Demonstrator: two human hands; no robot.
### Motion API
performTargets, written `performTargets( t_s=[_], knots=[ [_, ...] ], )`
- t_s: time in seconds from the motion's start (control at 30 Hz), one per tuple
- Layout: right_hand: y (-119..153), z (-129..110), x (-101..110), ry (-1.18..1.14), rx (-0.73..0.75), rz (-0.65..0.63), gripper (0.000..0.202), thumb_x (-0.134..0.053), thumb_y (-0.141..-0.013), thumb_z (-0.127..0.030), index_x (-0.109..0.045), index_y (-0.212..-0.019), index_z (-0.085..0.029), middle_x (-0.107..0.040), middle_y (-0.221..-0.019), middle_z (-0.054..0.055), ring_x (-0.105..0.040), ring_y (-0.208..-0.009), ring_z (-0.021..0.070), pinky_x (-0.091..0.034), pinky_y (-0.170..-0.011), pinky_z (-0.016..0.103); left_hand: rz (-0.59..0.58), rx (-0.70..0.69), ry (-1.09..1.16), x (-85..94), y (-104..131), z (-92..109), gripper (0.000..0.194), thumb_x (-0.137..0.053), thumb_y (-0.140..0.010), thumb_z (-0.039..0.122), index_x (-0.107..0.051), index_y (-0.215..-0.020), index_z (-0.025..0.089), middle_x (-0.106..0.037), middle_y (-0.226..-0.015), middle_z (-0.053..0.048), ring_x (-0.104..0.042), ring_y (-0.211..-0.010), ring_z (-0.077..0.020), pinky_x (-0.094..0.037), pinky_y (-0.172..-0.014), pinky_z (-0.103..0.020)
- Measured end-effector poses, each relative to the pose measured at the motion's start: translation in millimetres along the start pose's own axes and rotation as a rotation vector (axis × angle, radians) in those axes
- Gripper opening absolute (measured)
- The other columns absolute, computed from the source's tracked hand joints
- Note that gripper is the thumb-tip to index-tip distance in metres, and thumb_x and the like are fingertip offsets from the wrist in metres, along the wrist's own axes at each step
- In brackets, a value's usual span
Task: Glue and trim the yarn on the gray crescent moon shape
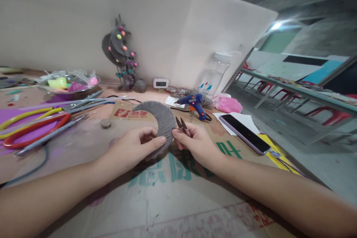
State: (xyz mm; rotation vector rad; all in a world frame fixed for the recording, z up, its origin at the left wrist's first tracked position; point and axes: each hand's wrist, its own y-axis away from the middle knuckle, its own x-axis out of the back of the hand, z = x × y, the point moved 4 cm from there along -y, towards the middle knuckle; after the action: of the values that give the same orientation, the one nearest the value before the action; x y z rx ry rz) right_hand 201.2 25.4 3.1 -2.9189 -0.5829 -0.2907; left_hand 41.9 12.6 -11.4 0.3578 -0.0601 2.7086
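A crescent (164, 119) wrapped in grey yarn is held upright over the cardboard (178, 200) in the head view. My left hand (142, 143) is closed on its lower part, thumb lying across the front face. In my right hand (195, 143) is a small pair of thread snips (183, 125), its two pointed blades apart and directed up and away from me. The thumb and finger of that hand also meet the crescent's right edge. Behind it lies a blue glue gun (193, 102) with a small red light, beside loose grey yarn (206, 101).
Scissors with yellow and red handles (36, 130) and a bowl (69, 88) of bright pieces are at left. A finished-looking grey moon ornament (121, 52), a small clock (161, 83) and a water bottle (213, 74) stand behind. A phone (245, 134) lies right.
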Motion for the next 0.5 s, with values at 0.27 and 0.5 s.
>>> performTargets(
  t_s=[0.27,0.5],
  knots=[
    [3.1,-2.3,-1.2,-0.001,0.048,-0.024,0.033,-0.057,-0.085,-0.042,-0.046,-0.066,-0.019,-0.043,-0.052,-0.007,-0.035,-0.048,0.0066,-0.027,-0.049,0.023,-0.091,0.064,0.252,-5.5,4.9,-0.6,0.030,-0.055,-0.087,0.046,-0.056,-0.077,0.018,-0.060,-0.064,0.003,-0.049,-0.051,-0.0085,-0.037,-0.049,-0.020],
    [5.0,-0.5,7.6,0.022,0.116,0.129,0.030,-0.054,-0.089,-0.036,-0.043,-0.067,-0.019,-0.041,-0.053,-0.008,-0.033,-0.048,0.0061,-0.026,-0.048,0.023,-0.068,0.066,0.266,-3.4,4.2,1.1,0.038,-0.046,-0.091,0.049,-0.061,-0.076,0.017,-0.064,-0.067,-0.001,-0.055,-0.057,-0.0109,-0.042,-0.053,-0.022]
  ],
)
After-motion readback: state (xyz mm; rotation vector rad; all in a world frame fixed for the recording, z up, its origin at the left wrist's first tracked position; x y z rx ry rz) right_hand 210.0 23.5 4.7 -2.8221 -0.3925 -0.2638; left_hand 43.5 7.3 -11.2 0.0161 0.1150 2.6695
